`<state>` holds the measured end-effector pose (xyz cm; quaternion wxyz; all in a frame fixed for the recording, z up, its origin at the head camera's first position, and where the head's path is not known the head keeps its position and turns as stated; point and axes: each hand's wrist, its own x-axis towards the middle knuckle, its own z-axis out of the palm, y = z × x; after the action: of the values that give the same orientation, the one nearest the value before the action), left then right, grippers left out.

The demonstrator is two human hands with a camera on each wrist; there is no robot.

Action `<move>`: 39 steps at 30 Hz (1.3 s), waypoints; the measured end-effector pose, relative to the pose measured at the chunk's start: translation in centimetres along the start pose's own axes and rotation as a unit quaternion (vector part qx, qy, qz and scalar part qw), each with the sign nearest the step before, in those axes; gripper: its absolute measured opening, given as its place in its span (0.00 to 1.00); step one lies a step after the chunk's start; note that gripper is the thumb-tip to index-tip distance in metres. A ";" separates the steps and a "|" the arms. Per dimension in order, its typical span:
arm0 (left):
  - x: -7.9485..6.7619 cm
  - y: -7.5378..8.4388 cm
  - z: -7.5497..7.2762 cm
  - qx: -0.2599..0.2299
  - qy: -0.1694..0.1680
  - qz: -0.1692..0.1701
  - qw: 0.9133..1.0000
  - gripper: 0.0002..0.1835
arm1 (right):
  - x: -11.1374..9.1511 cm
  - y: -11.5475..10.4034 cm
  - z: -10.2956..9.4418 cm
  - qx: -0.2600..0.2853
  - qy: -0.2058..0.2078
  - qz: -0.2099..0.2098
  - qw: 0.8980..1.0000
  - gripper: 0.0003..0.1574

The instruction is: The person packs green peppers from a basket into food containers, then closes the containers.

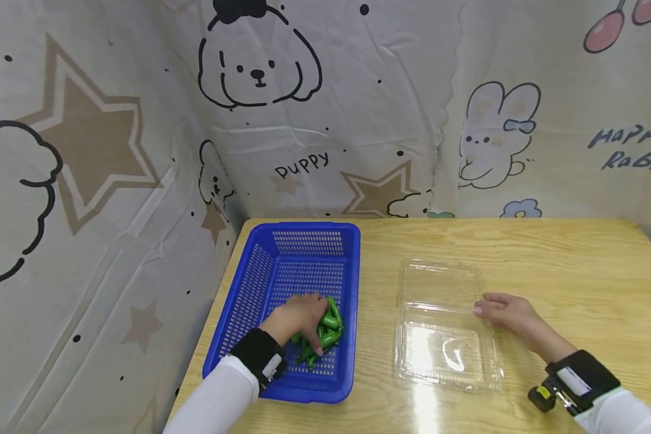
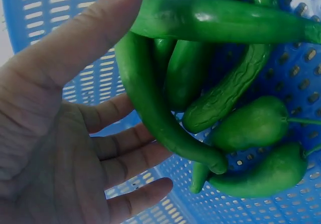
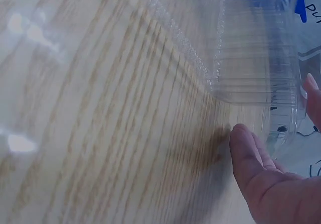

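Observation:
Several green chili peppers [image 1: 331,337] lie in a blue perforated basket [image 1: 357,313] on the left of the table. My left hand [image 1: 298,316] reaches down among them. In the left wrist view, its thumb [image 2: 75,38] meets the end of the top pepper [image 2: 220,19], while the other fingers stretch out behind a long curved pepper [image 2: 155,108]. A clear plastic clamshell box [image 1: 447,349] lies unfolded to the basket's right, its lid half farther back. At the box's right edge, near the fold, my right hand [image 1: 512,316] touches the rim with extended fingers.
The wooden table [image 1: 586,265] carries the basket and the box side by side with a gap between. A printed cloth [image 1: 358,108] hangs along its back and left sides. Light glares off the box and the table's front.

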<state>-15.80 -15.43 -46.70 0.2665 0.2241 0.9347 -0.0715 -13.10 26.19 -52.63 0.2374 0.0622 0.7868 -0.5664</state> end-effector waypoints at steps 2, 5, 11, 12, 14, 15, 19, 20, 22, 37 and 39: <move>0.2 0.1 -0.1 0.010 -0.003 -0.001 1.000 0.47 | 0.2 0.1 0.1 0.009 -0.003 -0.002 1.000 0.51; 0.5 0.3 0.1 0.030 -0.005 0.000 1.000 0.49 | 0.4 0.3 0.1 0.016 -0.005 -0.001 1.000 0.52; 1.2 0.7 0.5 0.079 -0.015 -0.011 0.997 0.51 | 0.6 0.4 0.1 0.042 -0.008 -0.002 0.999 0.53; 1.2 0.7 0.5 0.081 -0.016 -0.012 0.996 0.51 | 0.6 0.4 0.1 0.046 -0.008 -0.003 0.999 0.53; 1.3 0.7 0.6 0.080 -0.018 -0.016 0.996 0.50 | 0.6 0.4 0.1 0.051 -0.008 -0.003 0.999 0.53; 1.4 0.7 0.7 0.079 -0.019 -0.016 0.997 0.49 | 0.6 0.4 0.1 0.053 -0.007 -0.003 0.999 0.52; 1.4 0.5 0.8 0.069 -0.006 -0.001 0.998 0.45 | 0.6 0.4 0.1 0.049 0.000 -0.008 0.999 0.52; 1.4 0.4 0.9 0.066 0.000 0.006 0.998 0.44 | 0.6 0.4 0.1 0.044 0.003 -0.009 0.999 0.51; 1.3 0.2 0.9 0.056 0.009 0.021 0.998 0.40 | 0.7 0.4 0.2 0.039 0.010 -0.013 0.999 0.51; 0.6 0.0 0.8 0.016 0.008 0.048 0.999 0.30 | 0.4 0.8 0.4 0.073 0.051 -0.073 0.993 0.47; 0.7 0.1 0.8 0.022 0.004 0.052 0.998 0.31 | 0.4 1.0 0.5 0.074 0.057 -0.087 0.992 0.46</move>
<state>-15.91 -15.31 -47.71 0.2611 0.2782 0.9212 -0.0769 -12.91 25.99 -53.74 0.1368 0.0431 0.7573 -0.6371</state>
